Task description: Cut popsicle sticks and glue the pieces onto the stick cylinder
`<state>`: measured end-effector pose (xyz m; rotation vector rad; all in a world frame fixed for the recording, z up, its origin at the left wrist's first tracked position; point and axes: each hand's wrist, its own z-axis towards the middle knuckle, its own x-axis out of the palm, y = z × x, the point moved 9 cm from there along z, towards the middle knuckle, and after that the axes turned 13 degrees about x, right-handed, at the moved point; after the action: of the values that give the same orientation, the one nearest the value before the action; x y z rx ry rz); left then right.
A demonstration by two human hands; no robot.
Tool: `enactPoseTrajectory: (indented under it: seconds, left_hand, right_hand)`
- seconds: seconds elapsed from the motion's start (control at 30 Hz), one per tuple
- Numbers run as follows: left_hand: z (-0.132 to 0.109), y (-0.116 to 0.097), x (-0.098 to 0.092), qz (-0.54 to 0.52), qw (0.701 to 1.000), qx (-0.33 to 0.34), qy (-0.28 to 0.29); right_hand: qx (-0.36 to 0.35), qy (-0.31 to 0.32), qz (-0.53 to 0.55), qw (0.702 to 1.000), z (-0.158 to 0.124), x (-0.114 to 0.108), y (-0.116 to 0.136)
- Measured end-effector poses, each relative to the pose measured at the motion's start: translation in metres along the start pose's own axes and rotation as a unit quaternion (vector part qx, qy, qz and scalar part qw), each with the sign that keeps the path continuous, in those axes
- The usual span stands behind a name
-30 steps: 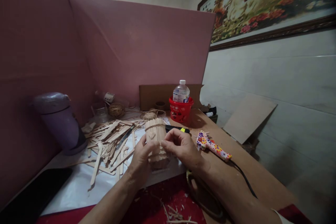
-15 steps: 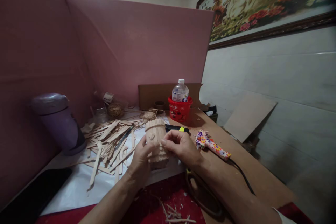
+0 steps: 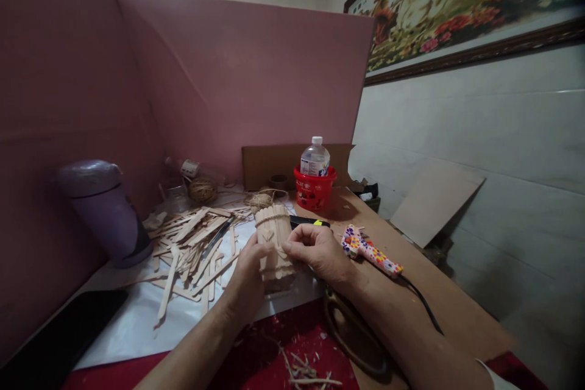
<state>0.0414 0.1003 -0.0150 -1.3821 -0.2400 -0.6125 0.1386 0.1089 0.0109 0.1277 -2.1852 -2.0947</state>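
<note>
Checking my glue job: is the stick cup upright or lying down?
Upright, slightly tilted: the stick cup has its sticks near vertical, held between the left hand and right hand.

Partly seen only: the small cylinder of pale wooden craft sticks (image 3: 273, 236). Its base and near side are hidden behind the left hand (image 3: 247, 277) and right hand (image 3: 320, 253). The right fingers (image 3: 292, 248) bunch at its side; whether they pinch anything is too small to tell.

Behind the right hand lies a black utility knife with yellow slider (image 3: 305, 220), near end covered.

Under the right forearm sit dark loop-handled scissors (image 3: 331, 332), dim, blades out of sight.

The clear plastic water bottle (image 3: 315, 160) has its lower half sunk in the red plastic bucket (image 3: 313, 194), label unreadable.

The framed landscape painting (image 3: 457, 6) is cut by the top and right edges.

A flat black slab (image 3: 59, 338) on the bench (image 3: 439, 298) is cut by the left edge, kind unclear.

Both forearms run off the bottom edge.
</note>
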Motion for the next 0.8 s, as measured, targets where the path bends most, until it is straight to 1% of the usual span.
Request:
enactPoseTrajectory:
  seconds: [0.13, 0.37, 0.5, 0.63, 0.8]
  left_hand:
    - [-0.0011, -0.0029, 0.0015, -0.009, 1.0, 0.001, -0.007]
    - [-0.0003, -0.0026, 0.0018, -0.004, 1.0, 0.006, 0.009]
    - [-0.0008, -0.0054, 0.0032, 0.007, 1.0, 0.013, 0.011]
    - [-0.001, -0.0019, 0.0027, 0.013, 1.0, 0.0, 0.021]
    - [0.0003, 0.0008, 0.0, -0.021, 0.999, 0.005, 0.029]
  right_hand:
    - [-0.004, -0.006, -0.006, 1.0, -0.0012, -0.0012, 0.0026]
    - [-0.012, -0.003, -0.008, 1.0, -0.0008, -0.0013, 0.0037]
    - [0.002, 0.007, 0.001, 1.0, 0.0009, -0.0009, -0.0002]
    - [0.002, 0.004, 0.006, 1.0, 0.0015, -0.0024, -0.0009]
    - [0.011, 0.013, 0.037, 0.999, 0.0008, -0.0022, -0.0015]
